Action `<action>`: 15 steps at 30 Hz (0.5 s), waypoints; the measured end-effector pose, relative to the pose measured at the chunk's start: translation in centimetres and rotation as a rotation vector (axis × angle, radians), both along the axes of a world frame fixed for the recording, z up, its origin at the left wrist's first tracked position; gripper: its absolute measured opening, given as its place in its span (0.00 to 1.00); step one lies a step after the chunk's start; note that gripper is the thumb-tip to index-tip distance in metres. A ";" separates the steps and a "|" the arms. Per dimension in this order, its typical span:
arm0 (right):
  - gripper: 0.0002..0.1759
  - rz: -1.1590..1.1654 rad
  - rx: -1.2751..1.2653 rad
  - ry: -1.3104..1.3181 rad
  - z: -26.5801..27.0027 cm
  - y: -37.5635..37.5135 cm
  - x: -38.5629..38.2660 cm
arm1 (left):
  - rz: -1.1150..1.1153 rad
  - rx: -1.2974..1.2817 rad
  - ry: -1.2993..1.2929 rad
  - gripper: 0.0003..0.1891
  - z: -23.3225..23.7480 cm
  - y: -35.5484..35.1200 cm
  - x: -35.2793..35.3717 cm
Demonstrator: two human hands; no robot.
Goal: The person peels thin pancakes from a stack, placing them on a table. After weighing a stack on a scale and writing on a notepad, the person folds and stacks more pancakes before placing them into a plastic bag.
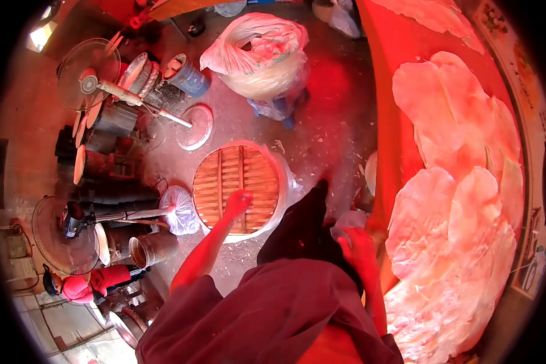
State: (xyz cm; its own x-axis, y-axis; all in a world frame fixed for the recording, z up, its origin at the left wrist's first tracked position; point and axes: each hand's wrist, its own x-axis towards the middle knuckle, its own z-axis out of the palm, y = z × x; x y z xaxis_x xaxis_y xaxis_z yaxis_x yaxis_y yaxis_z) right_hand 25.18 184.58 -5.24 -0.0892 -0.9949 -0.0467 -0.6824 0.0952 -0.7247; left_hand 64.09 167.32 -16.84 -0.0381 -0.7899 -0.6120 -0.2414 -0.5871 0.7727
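Observation:
My left hand [238, 203] hangs over a round lid of woven bamboo slats [218, 182], its fingers loosely curled with nothing showing in them. The lid lies on a wide round tub [281, 182] with a pale rim and clear plastic around it. On the other side, my right hand [359, 246] is low beside the orange-red table edge, thumb apart from the fingers. A translucent plastic piece [350, 221] shows just past its fingertips and overlaps the hand in this view. Large, thin, pale round sheets [452, 200] lie overlapping on the table to my right.
A big plastic-wrapped sack [261, 54] rests on a blue stool [279, 110] ahead. Standing fans [90, 84], a blue bucket [188, 77] and metal pails [153, 249] crowd the left. A person in a pink top [82, 285] is at far left. Scraps litter the floor [321, 139].

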 end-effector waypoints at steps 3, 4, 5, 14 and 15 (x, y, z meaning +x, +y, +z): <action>0.17 -0.005 -0.039 -0.061 -1.0 -1.8 -0.6 | 0.042 -0.066 0.132 0.11 2.3 -6.7 -4.5; 0.17 -0.007 -0.035 -0.076 -1.1 -2.9 -1.1 | 0.069 -0.073 0.165 0.11 3.1 -9.3 -6.1; 0.17 -0.011 -0.026 -0.091 -1.1 -3.9 -1.5 | 0.079 -0.123 0.223 0.11 2.6 -12.3 -7.2; 0.16 -0.016 0.002 -0.017 -0.5 -23.0 -5.6 | 0.415 0.040 0.722 0.25 -2.7 -40.0 -14.9; 0.15 0.000 0.022 -0.029 -0.1 -25.8 -5.7 | 0.490 0.038 0.757 0.27 -3.6 -42.1 -15.3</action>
